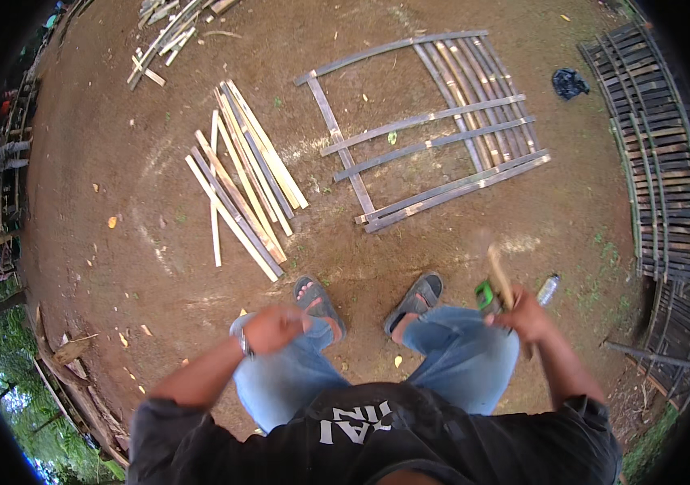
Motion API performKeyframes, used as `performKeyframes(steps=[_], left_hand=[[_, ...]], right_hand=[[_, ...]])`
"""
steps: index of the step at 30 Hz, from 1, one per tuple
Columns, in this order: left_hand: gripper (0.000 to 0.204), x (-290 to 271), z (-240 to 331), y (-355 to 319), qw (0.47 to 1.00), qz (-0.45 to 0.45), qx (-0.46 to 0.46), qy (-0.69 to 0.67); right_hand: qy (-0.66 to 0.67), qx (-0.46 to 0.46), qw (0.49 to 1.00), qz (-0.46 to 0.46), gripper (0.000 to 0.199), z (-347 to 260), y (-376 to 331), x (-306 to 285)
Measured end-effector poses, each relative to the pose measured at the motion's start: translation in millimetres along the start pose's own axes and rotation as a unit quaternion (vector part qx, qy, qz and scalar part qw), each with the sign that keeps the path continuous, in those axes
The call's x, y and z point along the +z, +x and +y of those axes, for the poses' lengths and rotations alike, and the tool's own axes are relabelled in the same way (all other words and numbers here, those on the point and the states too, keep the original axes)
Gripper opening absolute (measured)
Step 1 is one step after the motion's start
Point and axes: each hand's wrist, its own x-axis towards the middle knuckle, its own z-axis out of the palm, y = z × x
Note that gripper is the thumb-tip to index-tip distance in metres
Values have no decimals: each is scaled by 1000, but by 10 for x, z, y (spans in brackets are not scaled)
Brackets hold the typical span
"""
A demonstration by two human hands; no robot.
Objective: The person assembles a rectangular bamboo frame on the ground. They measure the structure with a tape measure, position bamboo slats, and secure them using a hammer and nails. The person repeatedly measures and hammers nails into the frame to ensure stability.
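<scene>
head view: the person stands on bare brown earth, jeans and grey sandals seen from above. the right hand [525, 317] is closed around a wooden handle [500, 276] that rises up and away from the fist (its upper end is blurred, so what sits on top cannot be told). just beside that hand, on its inner side, a small green object [486, 297] shows against the right knee; whether the hand holds it too cannot be told. the left hand [275, 327] is curled in a loose fist over the left thigh, a watch at the wrist; nothing can be made out in it.

on the ground ahead of the feet lies a bamboo frame [430, 133], long rails crossed by slats, with a packed row of slats on its far right part. left of it, well apart, a loose bundle of split bamboo strips [244, 178] lies fanned out. a plastic bottle [549, 288] lies near the right hand. finished bamboo panels [656, 153] lie along the right rim, with a dark cloth [570, 82] near them.
</scene>
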Motion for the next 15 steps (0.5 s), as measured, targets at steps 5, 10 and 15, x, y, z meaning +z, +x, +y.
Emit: performKeyframes(steps=[5,10,15], left_hand=[[31,-812,-702,2269,958,81,-59,270],[38,-1073,-1184,3662,922,191,-81,327],[42,-940,-1299,4130,920,261,-80,282]], right_hand=[[-217,-107,956,165,55,344,2216,11],[-279,-117,935,186,53,980,3406,454],[-327,-110,924,163,55,1401,3644,790]])
